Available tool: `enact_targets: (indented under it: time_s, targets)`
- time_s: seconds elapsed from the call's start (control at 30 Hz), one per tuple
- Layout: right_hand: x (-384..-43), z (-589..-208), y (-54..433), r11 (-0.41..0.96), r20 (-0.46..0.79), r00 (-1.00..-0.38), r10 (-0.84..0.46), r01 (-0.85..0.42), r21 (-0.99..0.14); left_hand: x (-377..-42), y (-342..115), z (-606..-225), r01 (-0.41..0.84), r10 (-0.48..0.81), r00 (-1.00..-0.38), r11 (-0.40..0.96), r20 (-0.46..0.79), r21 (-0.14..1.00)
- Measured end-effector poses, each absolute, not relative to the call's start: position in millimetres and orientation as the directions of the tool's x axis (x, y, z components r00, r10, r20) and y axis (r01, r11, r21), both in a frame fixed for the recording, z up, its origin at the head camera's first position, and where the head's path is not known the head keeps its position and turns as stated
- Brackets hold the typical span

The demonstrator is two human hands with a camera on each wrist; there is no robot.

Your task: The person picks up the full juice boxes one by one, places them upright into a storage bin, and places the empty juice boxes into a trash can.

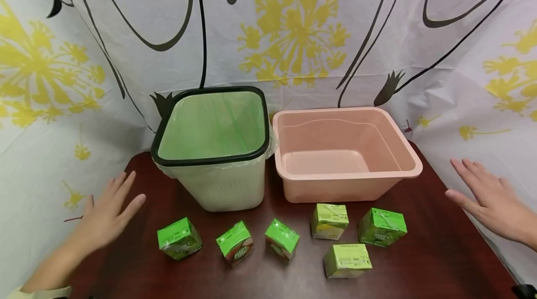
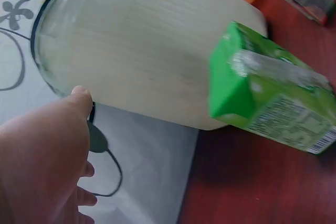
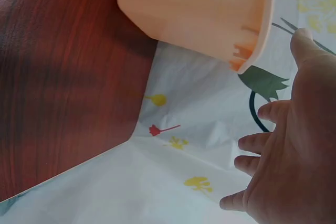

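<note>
My left hand (image 1: 105,215) is spread with straight fingers over the table's left edge, holding nothing. Nearest to it stands a green drink carton (image 1: 179,238), seen close up in the left wrist view with clear tape along it (image 2: 273,87). My right hand (image 1: 495,201) hovers beyond the right edge, fingers extended, touching nothing. Closest to that hand is another green carton (image 1: 382,227). Two green-and-brown cartons (image 1: 236,243) (image 1: 282,241) stand in the middle. Two yellow-green cartons (image 1: 329,221) (image 1: 347,261) stand right of them.
A pale bin (image 1: 222,187) with a black rim and green inside, lined with a clear bag, stands at the back left. Beside it is a pink plastic tub (image 1: 335,189). Patterned white cloth (image 1: 226,47) hangs behind and around the dark red table (image 1: 168,280).
</note>
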State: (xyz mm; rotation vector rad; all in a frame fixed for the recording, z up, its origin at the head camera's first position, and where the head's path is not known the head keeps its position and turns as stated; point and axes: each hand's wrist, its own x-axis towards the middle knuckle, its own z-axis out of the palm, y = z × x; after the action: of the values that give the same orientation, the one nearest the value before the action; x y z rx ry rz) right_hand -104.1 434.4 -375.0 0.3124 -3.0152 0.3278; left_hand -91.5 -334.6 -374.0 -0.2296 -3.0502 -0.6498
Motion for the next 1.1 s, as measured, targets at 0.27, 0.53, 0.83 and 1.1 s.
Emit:
enact_targets:
  time_s: [0.27,0.53,0.83,1.1]
  targets:
    - [-104,-368,433,0.896,0.224,-0.930,-0.292,-0.348,-0.277,-95,-334,-349,0.217,0.206,-0.975,0.819,0.080,0.532]
    - [-115,-348,415,0.828,0.215,-0.931,-0.294,-0.361,-0.428,-95,-322,-326,0.216,0.217,-0.974,0.831,0.059,0.512]
    - [-147,-318,400,0.778,0.028,-0.977,-0.213,-0.188,-0.599,-87,-310,-315,0.254,0.258,-0.965,0.856,0.053,0.450]
    - [-180,-311,397,0.691,-0.158,-0.960,-0.233,-0.050,-0.721,-83,-311,-327,0.315,0.301,-0.948,0.824,0.107,0.470]
